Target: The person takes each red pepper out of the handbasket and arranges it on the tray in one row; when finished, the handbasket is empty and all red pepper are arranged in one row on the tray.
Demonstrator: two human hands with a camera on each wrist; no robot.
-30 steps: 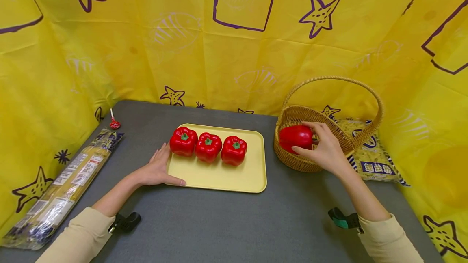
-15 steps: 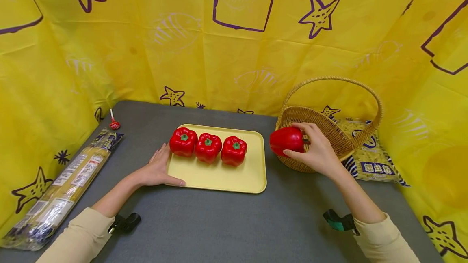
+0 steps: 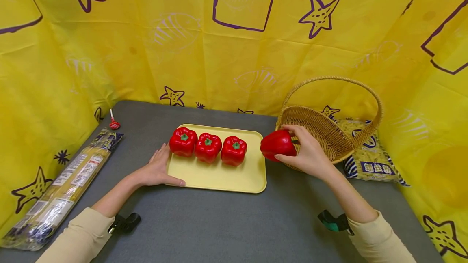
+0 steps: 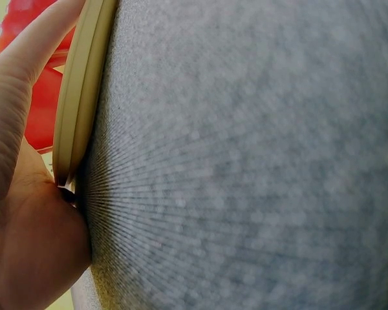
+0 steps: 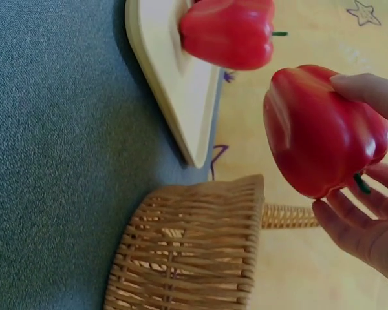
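Observation:
In the head view my right hand (image 3: 308, 155) grips a red bell pepper (image 3: 277, 145), held on its side with its stem toward the palm. It hangs between the tray's right edge and the basket. Thumb and fingers curl round this bell pepper (image 5: 323, 132) in the right wrist view. Three more red bell peppers (image 3: 208, 147) stand in a row, stems up, on a pale yellow tray (image 3: 215, 177). At the tray's left front corner rests my left hand (image 3: 155, 169), its fingers straight along the left side and its thumb against the front rim.
A wicker basket (image 3: 318, 123) with a tall handle stands right of the tray. Behind it lies a yellow noodle packet (image 3: 376, 165). A long clear noodle package (image 3: 69, 186) and a red lollipop (image 3: 114, 124) lie at the left. Yellow printed cloth (image 3: 234, 52) encloses the grey table (image 3: 226, 226).
My right hand has lifted the bell pepper out of the basket and carried it left, up to the tray's right edge. My left hand stays in place.

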